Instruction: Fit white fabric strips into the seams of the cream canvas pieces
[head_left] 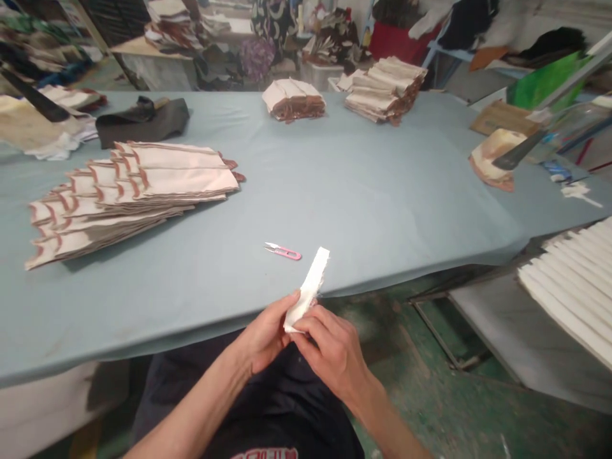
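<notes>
A narrow strip of white fabric (pixel 313 275) with a frayed right edge is held up in front of my body, near the table's front edge. My left hand (pixel 268 331) grips it from the left side, thumb along the strip. On the lower right part, my right hand (pixel 329 344) pinches the strip between thumb and fingers. Some fingertips of both hands are hidden behind the fabric. Just beyond the strip, pink-handled thread snips (pixel 285 252) lie on the blue-grey table cover (pixel 382 210), touched by neither hand.
A large fanned stack of cream fabric pieces with brown edges (pixel 143 178) lies at left. Two more fabric bundles, one at back centre (pixel 294 99) and one right of it (pixel 387 89), sit along the far edge. White folded material (pixel 574 280) is stacked at right, beyond the table.
</notes>
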`<state>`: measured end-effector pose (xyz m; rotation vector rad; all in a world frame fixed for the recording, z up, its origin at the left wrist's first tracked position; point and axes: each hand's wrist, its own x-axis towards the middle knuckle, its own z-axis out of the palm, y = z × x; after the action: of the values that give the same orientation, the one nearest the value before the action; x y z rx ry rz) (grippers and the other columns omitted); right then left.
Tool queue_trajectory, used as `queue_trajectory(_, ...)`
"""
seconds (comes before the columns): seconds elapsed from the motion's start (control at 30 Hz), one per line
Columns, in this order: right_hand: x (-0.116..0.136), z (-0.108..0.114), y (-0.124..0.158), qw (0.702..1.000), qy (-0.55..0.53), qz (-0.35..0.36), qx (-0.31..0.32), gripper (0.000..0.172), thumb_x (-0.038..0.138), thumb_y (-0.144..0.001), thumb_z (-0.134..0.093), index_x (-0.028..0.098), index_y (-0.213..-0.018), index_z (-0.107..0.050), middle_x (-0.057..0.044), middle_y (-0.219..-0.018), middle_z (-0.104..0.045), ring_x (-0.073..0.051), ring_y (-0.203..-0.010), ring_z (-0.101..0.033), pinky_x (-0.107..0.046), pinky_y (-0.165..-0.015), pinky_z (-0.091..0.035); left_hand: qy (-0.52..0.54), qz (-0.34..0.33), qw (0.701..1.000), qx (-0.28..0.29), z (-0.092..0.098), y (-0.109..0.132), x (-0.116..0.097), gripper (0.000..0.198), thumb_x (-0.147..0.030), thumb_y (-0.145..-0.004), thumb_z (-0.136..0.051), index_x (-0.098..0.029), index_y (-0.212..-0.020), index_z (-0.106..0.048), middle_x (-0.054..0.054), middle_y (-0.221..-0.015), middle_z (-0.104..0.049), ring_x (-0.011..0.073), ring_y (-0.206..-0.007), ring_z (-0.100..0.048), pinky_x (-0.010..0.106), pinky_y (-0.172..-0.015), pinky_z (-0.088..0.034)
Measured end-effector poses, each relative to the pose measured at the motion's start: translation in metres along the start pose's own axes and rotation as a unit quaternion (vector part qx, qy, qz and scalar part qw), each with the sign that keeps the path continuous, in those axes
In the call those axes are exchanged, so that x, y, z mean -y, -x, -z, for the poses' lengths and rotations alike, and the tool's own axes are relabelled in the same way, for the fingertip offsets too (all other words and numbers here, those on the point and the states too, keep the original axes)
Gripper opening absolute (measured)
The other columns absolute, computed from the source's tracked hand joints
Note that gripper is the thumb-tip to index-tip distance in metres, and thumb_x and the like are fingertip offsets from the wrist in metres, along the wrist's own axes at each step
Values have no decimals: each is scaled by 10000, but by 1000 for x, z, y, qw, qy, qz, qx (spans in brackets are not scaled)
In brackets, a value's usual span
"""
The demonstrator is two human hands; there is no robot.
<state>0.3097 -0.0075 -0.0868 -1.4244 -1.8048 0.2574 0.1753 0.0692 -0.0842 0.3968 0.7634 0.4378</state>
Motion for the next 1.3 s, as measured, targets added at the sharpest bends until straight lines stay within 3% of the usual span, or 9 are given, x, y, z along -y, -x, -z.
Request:
queue_trajectory(0.13,18,-1,7,999,1,32,0,204,190,-1027,-623,193,-831,-681,-51,-791,-707,-185,-740,-689,-290,-696,-499,42,0,999,3,-1,11,-2,342,-325,-830,-851,-68,-1045,-782,121,-953,-797,173,-848,-736,208,-765,-586)
queue_trajectory(0.33,43,1,2,995,-101,-1,21,110,167,-1022,-626,187,-927,-680,-54,-827,-721,-187,-779,-709,-282,-725,-541,198,-35,979,32,-9,47,-21,236,-205,-926,-709,-62,-1109,-750,115,-997,-777,190,-870,-750,271,-833,-621)
queue_trajectory(0.5,62,-3,-14,989,-141,22,39,153,134,-1042,-549,172,-994,-688,-78,-881,-733,-195,-828,-714,-294,-763,-550,252,-103,962,5,-16,79,-38,296,-217,-1048,-483,-54,-1003,-726,82,-810,-695,139,-645,-635,253,-656,-585)
queue_trajectory(0.6,76,-9,-21,984,-166,33,58,191,116,-1048,-502,171,-1017,-682,-75,-889,-725,-183,-817,-705,-282,-746,-538,263,-141,954,-17,-12,96,-46,333,-211,-1065,-422,-64,-997,-713,66,-797,-651,127,-606,-565,254,-616,-543)
queue_trajectory(0.83,108,-19,-34,973,-198,-1,121,255,156,-1027,-475,210,-833,-632,-22,-758,-668,-155,-678,-624,-268,-646,-479,232,-165,958,-21,4,131,-52,241,-277,-1022,-519,-135,-999,-713,43,-789,-576,137,-637,-488,251,-619,-472)
queue_trajectory(0.97,121,-23,-41,966,-202,-18,162,294,181,-1008,-469,208,-751,-609,-2,-688,-607,-141,-614,-551,-266,-601,-425,238,-168,956,-33,17,143,-54,261,-274,-1022,-510,-122,-1015,-722,68,-876,-632,132,-672,-536,244,-657,-505)
queue_trajectory(1.13,130,-36,-45,949,-224,-72,209,314,216,-992,-484,192,-708,-614,22,-629,-551,-120,-573,-480,-263,-569,-366,246,-189,951,3,35,152,-54,217,-249,-977,-611,-80,-1066,-715,80,-895,-679,122,-702,-589,216,-669,-515)
queue_trajectory(1.3,136,-47,-45,940,-241,-157,185,249,295,-930,-590,176,-720,-655,41,-593,-520,-98,-518,-427,-238,-501,-329,173,-218,961,2,54,158,-47,295,-320,-919,-736,-96,-1109,-703,109,-988,-742,154,-793,-674,253,-765,-547)
